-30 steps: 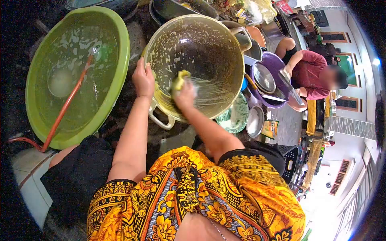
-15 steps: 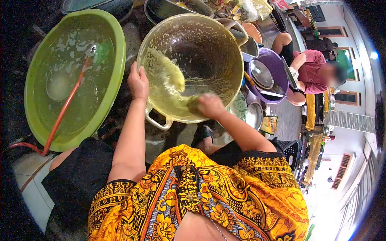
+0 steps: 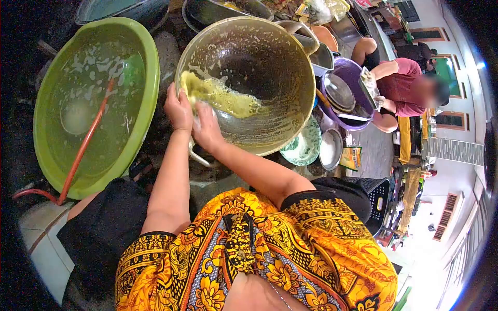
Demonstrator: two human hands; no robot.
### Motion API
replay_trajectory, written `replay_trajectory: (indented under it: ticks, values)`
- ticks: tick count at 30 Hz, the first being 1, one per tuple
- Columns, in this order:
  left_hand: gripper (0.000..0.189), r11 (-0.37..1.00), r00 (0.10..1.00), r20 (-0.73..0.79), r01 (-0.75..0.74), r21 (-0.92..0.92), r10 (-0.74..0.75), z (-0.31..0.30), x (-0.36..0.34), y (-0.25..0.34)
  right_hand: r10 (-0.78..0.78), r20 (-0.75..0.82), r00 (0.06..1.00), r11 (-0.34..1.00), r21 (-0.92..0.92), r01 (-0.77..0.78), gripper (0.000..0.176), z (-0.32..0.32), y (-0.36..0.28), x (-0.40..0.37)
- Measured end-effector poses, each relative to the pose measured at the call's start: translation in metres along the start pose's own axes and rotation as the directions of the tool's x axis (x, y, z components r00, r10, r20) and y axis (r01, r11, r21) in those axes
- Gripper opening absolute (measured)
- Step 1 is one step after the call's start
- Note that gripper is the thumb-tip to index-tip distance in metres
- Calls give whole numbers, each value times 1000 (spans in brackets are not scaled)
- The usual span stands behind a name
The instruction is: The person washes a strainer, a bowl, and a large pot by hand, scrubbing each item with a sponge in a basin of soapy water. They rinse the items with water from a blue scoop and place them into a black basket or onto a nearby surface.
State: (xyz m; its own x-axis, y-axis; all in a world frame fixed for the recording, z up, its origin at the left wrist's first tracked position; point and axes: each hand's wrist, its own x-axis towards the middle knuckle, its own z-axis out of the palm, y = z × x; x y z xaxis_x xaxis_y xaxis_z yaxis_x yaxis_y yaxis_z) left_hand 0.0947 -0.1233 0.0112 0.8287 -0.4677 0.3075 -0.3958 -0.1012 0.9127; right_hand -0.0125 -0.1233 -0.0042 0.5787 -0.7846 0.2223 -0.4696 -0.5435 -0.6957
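Observation:
A large round metal pan (image 3: 280, 124) is tilted in front of me, with yellowish foamy liquid (image 3: 223, 97) pooled across its inside. My left hand (image 3: 179, 108) grips the pan's left rim. Right beside it, my right hand (image 3: 206, 124) is at the inner wall near the same rim, slightly blurred. Its fingers are bent over something I cannot make out. One pan handle (image 3: 199, 155) sticks out below my hands, and another handle (image 3: 306, 39) is at the upper right.
A green basin (image 3: 150, 98) of soapy water with a red hose (image 3: 83, 147) stands at left. To the right are a green-white bowl (image 3: 306, 145), a metal bowl (image 3: 330, 149), a purple tub (image 3: 365, 111) and a person (image 3: 402, 83) handling a tray.
My right hand has moved left, from the pan's lower middle to the left rim beside my left hand. The yellowish liquid has spread towards the middle. The other person's hands have shifted.

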Motion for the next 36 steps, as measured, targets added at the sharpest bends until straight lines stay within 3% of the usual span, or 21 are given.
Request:
replay_trajectory:
  ticks: [2, 5, 6, 7, 8, 9, 10, 11, 13, 15, 17, 21, 24, 25, 27, 29, 30, 31, 32, 33, 36]
  values:
    - [28, 1000, 1000, 11, 11, 1, -11, 1, 4, -5, -110, 212, 971, 994, 37, 105, 37, -49, -10, -19]
    - [29, 998, 999, 30, 38, 59, -40, 0, 0, -12, -198, 520, 831, 969, -25, 247, 29, -121, 46, -44]
    - [30, 994, 998, 38, 40, 100, -44, 1, -1, -13, -113, 628, 770, 941, -182, 286, 28, -155, 56, -38]
    - [30, 995, 998, 41, 41, 96, -46, 1, -2, -12, -139, 631, 763, 869, -291, 399, 27, -178, 93, -37]
    - [31, 994, 998, 50, 37, 98, -42, 1, -2, -11, 76, 676, 733, 719, -547, 430, 25, -204, 103, -25]
    - [32, 994, 998, 57, 34, 102, -40, 0, -2, -11, 145, 612, 778, 535, -710, 459, 27, -222, 100, -13]
    - [32, 994, 998, 54, 35, 100, -41, 1, -1, -13, -7, 489, 872, 397, -800, 451, 29, -228, 114, -7]
    - [32, 995, 999, 42, 2, 99, -6, 4, -2, -18, 101, 406, 908, 395, -854, 338, 33, -230, 118, 1]
    - [33, 994, 999, 26, -32, 100, 29, 4, 0, -18, 88, 216, 972, 394, -904, 165, 41, -200, 145, -8]
    - [34, 995, 999, 38, 5, 95, -9, 2, 1, -8, 73, 221, 973, 364, -914, 180, 49, -144, 160, -23]
    - [34, 995, 999, 34, 32, 94, -35, 2, 1, -4, 226, 134, 965, 675, -735, -56, 56, -87, 110, -22]
    - [33, 996, 1000, -8, 23, 89, -22, 10, -2, -18, 283, 159, 946, 935, -266, -235, 63, -9, 53, 1]
    - [32, 995, 999, 13, 29, 92, -30, 8, -1, -19, 107, 191, 976, 990, 74, -123, 63, 0, 24, 9]
    - [32, 996, 1000, 8, 29, 90, -30, 7, 0, -19, 101, 192, 976, 990, 72, -117, 63, -7, 21, 3]
    - [31, 992, 997, 50, 48, 113, -54, 3, 3, -20, -113, 382, 917, 972, 232, 23, 63, -39, 22, -9]
    - [31, 991, 999, 44, 25, 129, -31, -1, 4, -14, -116, 561, 820, 992, 112, 64, 60, -80, 38, -7]
    - [31, 995, 995, 80, 43, 95, -51, -2, 5, -14, -169, 528, 832, 970, -61, 236, 60, -91, 59, -5]
    - [31, 996, 992, 107, 62, 62, -68, -2, 8, -14, -28, 606, 795, 891, -345, 295, 58, -118, 76, 19]
    - [32, 994, 990, 121, 61, 90, -72, -3, 8, -13, -129, 589, 798, 777, -440, 450, 55, -124, 94, 32]
    - [32, 994, 991, 116, 63, 93, -74, -3, 8, -11, -141, 552, 822, 664, -563, 492, 54, -120, 118, 43]
    - [33, 992, 990, 109, 75, 101, -86, -1, 8, -7, 98, 168, 981, 612, -788, 73, 63, -112, 134, 64]
